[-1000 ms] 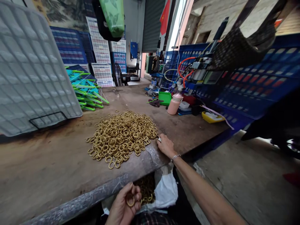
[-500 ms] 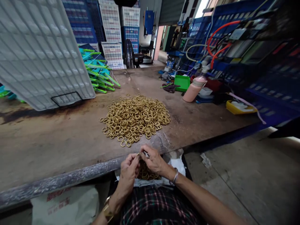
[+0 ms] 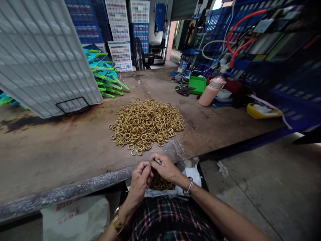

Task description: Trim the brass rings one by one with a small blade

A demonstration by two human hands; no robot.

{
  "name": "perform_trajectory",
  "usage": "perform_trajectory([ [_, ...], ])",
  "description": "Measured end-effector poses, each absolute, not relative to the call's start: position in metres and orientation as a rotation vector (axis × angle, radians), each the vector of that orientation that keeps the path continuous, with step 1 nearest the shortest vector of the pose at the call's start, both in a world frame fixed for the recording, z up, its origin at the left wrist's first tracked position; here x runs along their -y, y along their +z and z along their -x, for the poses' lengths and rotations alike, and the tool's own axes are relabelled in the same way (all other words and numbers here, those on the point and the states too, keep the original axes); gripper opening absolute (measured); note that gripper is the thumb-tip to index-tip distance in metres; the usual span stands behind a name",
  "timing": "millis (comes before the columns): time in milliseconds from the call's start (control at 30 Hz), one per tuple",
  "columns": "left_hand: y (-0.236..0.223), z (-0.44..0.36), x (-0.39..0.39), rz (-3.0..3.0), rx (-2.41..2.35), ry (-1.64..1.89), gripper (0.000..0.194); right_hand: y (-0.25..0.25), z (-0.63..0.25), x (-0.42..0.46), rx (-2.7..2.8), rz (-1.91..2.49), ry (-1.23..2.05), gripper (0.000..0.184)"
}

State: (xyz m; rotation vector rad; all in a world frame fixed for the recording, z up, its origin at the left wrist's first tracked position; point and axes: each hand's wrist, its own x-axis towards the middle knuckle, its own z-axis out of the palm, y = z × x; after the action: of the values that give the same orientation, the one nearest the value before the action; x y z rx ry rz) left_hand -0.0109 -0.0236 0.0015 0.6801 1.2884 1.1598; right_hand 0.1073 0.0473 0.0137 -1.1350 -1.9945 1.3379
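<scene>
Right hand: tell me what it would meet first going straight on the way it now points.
The left hand, most likely. The right hand points inward and ahead towards it, and the two look very close, though depth and any contact are unclear.

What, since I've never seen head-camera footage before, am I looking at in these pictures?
No machine does this handling: these are a person's bare hands, the left hand and the right hand. Every picture comes from one camera worn on the head, looking forward and down. On the table lies a heap of brass-coloured rings. To its left stands a ribbed pale crate; beyond the heap to the right are a pink bottle and a green tray. More rings lie below the hands, which meet near the table's edge. A small metallic piece shows at the right hand; anything pinched between the hands is hidden.
</scene>
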Motion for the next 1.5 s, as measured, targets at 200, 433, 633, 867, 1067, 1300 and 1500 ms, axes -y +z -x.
perform_trajectory([
  [200,0.004,0.011,0.024,-0.635,-1.202,1.196,0.028,0.015,-0.106,-0.048,1.904,1.107,1.427,0.020],
  [433,0.009,0.011,0.024,-0.628,-1.240,1.221,0.033,0.006,-0.114,-0.043,2.317,1.110,0.924,0.017],
  [633,0.012,0.012,0.024,-0.688,-1.311,1.238,0.033,0.007,-0.115,-0.036,2.603,1.066,0.689,0.019],
  [867,0.017,0.009,0.028,-0.664,-1.353,1.252,0.037,0.013,-0.107,-0.036,2.724,1.331,0.568,0.022],
  [1067,0.019,0.010,0.039,-0.555,-1.119,1.243,0.032,0.010,-0.106,-0.058,2.621,1.502,0.437,0.030],
  [1300,0.013,0.018,0.034,-0.224,-0.995,1.328,0.031,0.006,-0.084,-0.078,2.550,1.505,0.375,0.024],
  [1500,0.017,0.029,0.026,-0.009,-0.865,1.300,0.028,0.003,-0.080,-0.086,2.598,1.484,0.318,0.023],
])
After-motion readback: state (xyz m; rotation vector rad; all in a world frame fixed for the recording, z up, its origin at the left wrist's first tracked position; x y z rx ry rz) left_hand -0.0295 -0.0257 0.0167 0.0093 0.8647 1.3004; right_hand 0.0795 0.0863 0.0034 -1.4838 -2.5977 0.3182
